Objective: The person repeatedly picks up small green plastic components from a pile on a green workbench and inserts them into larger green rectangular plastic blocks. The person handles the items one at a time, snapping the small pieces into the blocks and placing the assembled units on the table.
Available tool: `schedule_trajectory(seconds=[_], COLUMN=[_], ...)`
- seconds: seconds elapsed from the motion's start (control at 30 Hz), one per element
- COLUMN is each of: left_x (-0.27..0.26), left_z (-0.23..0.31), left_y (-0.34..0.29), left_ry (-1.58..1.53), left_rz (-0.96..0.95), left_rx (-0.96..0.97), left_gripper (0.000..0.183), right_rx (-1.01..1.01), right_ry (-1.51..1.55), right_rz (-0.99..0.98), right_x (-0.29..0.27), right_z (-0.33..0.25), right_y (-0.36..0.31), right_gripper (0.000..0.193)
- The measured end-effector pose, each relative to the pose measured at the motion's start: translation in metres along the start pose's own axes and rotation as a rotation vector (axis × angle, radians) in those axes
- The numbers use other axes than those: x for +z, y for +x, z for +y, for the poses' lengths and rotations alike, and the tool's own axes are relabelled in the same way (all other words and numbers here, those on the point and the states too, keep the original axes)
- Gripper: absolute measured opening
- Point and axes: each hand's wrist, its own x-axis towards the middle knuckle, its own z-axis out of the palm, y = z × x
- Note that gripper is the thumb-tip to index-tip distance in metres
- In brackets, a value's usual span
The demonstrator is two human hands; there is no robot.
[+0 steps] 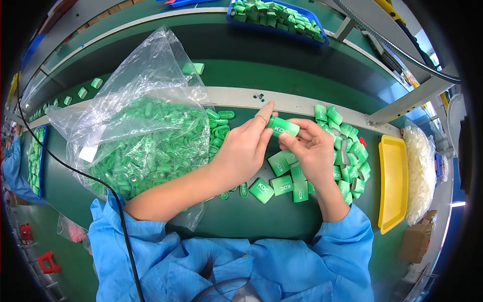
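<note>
Left hand (245,146) and right hand (311,148) jointly pinch one green casing (282,126); loose green casings (287,181) lie directly beneath the grip.

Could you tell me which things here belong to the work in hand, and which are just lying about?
In hand:
- green case, held by left hand and right hand
- green cases on the bench
- clear bag of green rings

Lying about:
- yellow tray
- bag of white parts
- blue bin of green parts
- black cable

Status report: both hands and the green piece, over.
Left hand and right hand pinch one green casing. Loose casings lie beside. Nothing in the way.
</note>
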Motion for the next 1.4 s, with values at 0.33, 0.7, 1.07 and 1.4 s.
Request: schedule_trajectory(seconds=[0.33, 0.7, 1.07, 1.4], left_x=[-0.006, -0.027, -0.044, -0.024], left_z=[-0.005, -0.111, -0.045, -0.007], left_y=[0.004, 0.113, 0.037, 0.015], left_ry=[0.042, 0.606, 0.915, 0.049], left_rz=[-0.084, -0.186, -0.400, -0.229], left_rx=[-0.030, -0.255, -0.133, -0.257], left_gripper=[0.040, 0.061, 0.027, 0.035], right_rx=[0.004, 0.060, -0.512, -0.150], right_ry=[-0.119, -0.523, -1.084, -0.495], right_rz=[0.017, 0.096, -0.333, -0.153], right_x=[0.001, -0.053, -0.019, -0.013], right_z=[0.006, 0.007, -0.004, -0.026], right_y=[0.003, 0.025, -0.016, -0.003], right_gripper=[0.034, 0.028, 0.033, 0.031])
